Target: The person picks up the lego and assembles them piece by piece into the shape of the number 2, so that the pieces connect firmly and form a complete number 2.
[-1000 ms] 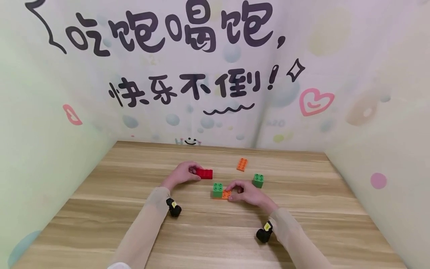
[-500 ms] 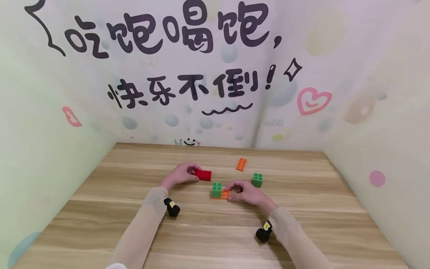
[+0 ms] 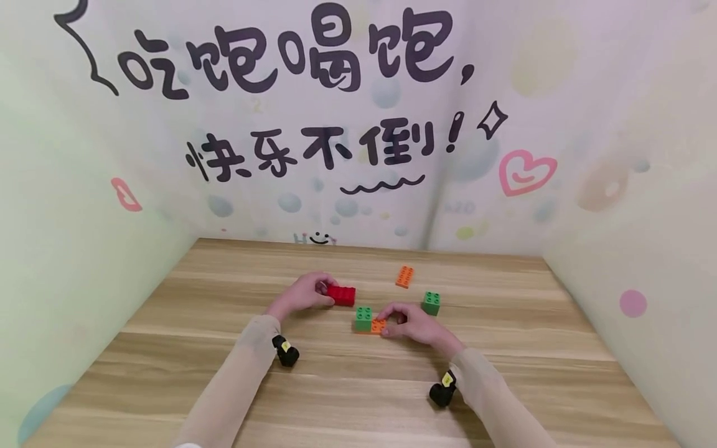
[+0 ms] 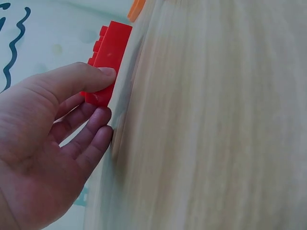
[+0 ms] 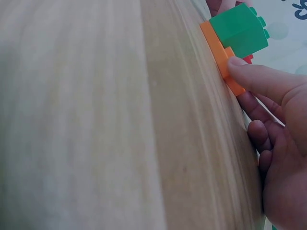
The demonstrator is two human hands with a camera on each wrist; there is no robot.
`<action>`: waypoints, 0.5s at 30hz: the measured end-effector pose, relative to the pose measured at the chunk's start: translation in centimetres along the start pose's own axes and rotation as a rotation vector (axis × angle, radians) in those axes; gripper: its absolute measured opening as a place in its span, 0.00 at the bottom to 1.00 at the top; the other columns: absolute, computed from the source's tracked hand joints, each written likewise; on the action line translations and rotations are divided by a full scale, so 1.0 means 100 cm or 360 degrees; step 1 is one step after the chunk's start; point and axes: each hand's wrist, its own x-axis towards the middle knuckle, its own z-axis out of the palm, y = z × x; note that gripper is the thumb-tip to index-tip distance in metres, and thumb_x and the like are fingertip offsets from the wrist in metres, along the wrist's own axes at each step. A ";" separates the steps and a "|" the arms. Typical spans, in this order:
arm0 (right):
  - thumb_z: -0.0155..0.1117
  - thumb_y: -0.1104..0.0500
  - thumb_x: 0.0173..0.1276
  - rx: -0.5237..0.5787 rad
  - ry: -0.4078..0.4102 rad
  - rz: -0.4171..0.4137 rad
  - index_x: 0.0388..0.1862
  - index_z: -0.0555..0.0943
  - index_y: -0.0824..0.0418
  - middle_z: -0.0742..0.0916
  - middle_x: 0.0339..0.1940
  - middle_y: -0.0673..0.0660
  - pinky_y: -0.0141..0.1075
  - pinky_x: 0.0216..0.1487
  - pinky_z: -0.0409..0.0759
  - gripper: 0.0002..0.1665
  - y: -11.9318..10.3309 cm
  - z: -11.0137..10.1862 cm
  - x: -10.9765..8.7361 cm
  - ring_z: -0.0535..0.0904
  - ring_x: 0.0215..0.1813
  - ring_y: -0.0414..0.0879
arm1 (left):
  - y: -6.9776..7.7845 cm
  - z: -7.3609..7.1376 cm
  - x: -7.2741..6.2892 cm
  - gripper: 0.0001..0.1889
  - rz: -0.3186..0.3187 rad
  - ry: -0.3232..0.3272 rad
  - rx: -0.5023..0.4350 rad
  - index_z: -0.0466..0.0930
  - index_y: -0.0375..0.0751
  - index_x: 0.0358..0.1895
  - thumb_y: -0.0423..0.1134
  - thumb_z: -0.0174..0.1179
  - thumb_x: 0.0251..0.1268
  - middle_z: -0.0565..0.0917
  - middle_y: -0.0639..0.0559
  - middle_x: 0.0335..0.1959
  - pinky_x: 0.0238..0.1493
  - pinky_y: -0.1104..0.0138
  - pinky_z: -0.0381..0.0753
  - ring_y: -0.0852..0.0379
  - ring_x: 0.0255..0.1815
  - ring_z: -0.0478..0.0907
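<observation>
My left hand [image 3: 305, 290] pinches a red toy building brick [image 3: 342, 295] between thumb and fingers, gripping its left end. In the left wrist view the thumb lies on the side of this red brick [image 4: 111, 55], with its studs facing the wall. My right hand [image 3: 413, 322] holds the right end of a flat orange brick [image 3: 378, 326]. On the left half of that orange piece sits a green brick [image 3: 363, 319] with studs up. The right wrist view shows the thumb on the orange brick [image 5: 221, 55], beside the green brick [image 5: 242, 29].
Another green brick [image 3: 431, 303] stands just beyond my right hand. Farther back lies a second flat orange brick [image 3: 404, 276]. The wooden table [image 3: 347, 398] ends at a printed backdrop [image 3: 280, 211], with pale side walls left and right.
The red brick has shifted slightly nearer to me in my left hand. The right hand and the orange and green pieces stay in place. The head view has moved a little.
</observation>
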 end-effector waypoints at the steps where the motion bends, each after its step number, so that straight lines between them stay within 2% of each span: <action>1: 0.73 0.52 0.62 0.0003 -0.0002 -0.0004 0.47 0.84 0.48 0.84 0.48 0.50 0.33 0.42 0.66 0.14 0.000 0.000 0.000 0.68 0.41 0.46 | 0.000 0.000 0.000 0.15 0.0002 0.0004 -0.0007 0.82 0.41 0.49 0.33 0.70 0.57 0.85 0.46 0.43 0.46 0.65 0.78 0.55 0.43 0.78; 9: 0.73 0.54 0.62 0.0012 -0.0002 -0.0035 0.48 0.84 0.53 0.85 0.49 0.55 0.32 0.40 0.65 0.16 0.001 0.000 0.002 0.67 0.39 0.46 | 0.008 0.002 -0.002 0.17 -0.0003 0.0035 -0.0050 0.82 0.42 0.50 0.34 0.70 0.57 0.84 0.46 0.46 0.50 0.61 0.80 0.53 0.46 0.79; 15: 0.71 0.59 0.64 -0.0002 0.0012 -0.0030 0.50 0.83 0.58 0.85 0.48 0.60 0.30 0.38 0.64 0.16 -0.003 0.002 0.000 0.66 0.38 0.46 | 0.007 0.004 -0.002 0.19 0.0011 0.0078 -0.0105 0.82 0.46 0.54 0.33 0.70 0.58 0.83 0.46 0.48 0.52 0.60 0.83 0.52 0.47 0.79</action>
